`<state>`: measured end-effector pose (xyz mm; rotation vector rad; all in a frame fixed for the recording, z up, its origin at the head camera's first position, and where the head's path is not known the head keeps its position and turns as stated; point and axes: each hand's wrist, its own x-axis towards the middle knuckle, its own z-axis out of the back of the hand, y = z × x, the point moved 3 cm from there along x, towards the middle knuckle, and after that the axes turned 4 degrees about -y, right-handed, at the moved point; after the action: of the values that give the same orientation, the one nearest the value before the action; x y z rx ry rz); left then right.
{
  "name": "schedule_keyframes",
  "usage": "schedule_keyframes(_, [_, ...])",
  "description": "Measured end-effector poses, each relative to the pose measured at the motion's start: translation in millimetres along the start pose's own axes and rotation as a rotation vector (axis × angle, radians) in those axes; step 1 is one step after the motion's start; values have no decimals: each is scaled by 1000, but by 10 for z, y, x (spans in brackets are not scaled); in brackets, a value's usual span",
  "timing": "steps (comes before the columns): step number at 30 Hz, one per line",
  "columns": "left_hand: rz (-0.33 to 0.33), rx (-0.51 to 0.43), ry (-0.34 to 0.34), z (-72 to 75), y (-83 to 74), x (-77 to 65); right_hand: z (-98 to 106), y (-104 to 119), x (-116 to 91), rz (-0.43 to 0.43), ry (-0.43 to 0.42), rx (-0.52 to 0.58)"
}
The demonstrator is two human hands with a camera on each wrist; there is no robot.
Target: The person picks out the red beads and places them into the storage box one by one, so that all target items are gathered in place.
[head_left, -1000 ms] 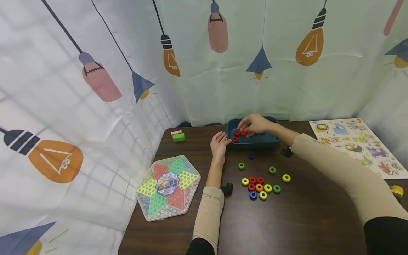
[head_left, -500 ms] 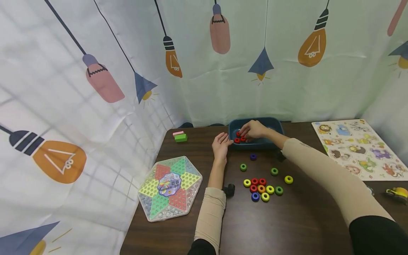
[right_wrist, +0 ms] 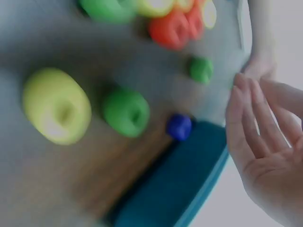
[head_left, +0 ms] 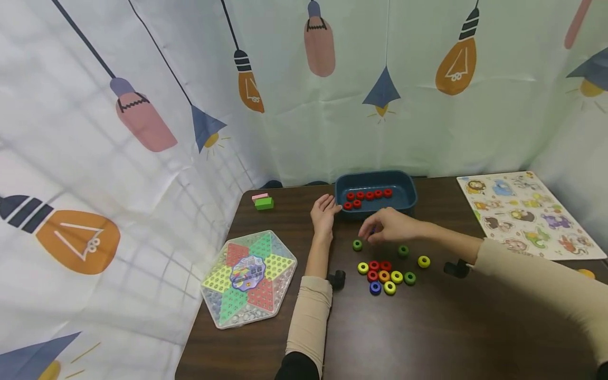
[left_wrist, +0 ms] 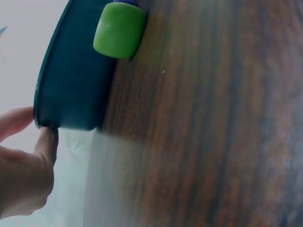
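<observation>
On the dark tabletop (head_left: 427,327), a blue ring (right_wrist: 179,126) sits just off six o'clock of the tray (head_left: 402,199), probably best pinched lightly by the right hand (head_left: 391,226), whose empty fingers bend loosely nearby, while the left hand (head_left: 324,216), fingers relaxed, touches nine o'clock.

Rings (head_left: 383,280) inside and before tray (head_left: 353,215)

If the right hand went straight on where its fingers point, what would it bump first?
Probably the left hand, near its wrist. The nearest green ring seems lower, on the table, though the height of the right hand is hard to judge.
</observation>
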<state>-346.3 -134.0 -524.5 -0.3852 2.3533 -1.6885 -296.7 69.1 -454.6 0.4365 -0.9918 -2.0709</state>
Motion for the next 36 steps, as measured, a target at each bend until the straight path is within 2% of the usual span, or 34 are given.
schedule_keyframes(4, [5, 3, 4, 11, -36, 20, -189, -35, -199, 14, 26, -50])
schedule_keyframes(9, [20, -3, 11, 16, -36, 47, -378, -162, -329, -10, -8, -109])
schedule_keyframes(15, [25, -7, -3, 31, -36, 61, -544, -249, -335, -16, -27, -98])
schedule_keyframes(21, [19, -6, 5, 19, -43, 48, -564, -290, -285, 5, -47, -75])
schedule_keyframes(27, [28, -2, -5, 22, -17, 31, -380, -291, -214, -43, -96, -76])
schedule_keyframes(33, [33, -1, -7, 22, -10, 11, 95, -217, -24, -115, -143, -24])
schedule_keyframes(36, [28, -5, -3, 17, -6, 0, 359, -225, 112, -122, -156, -72])
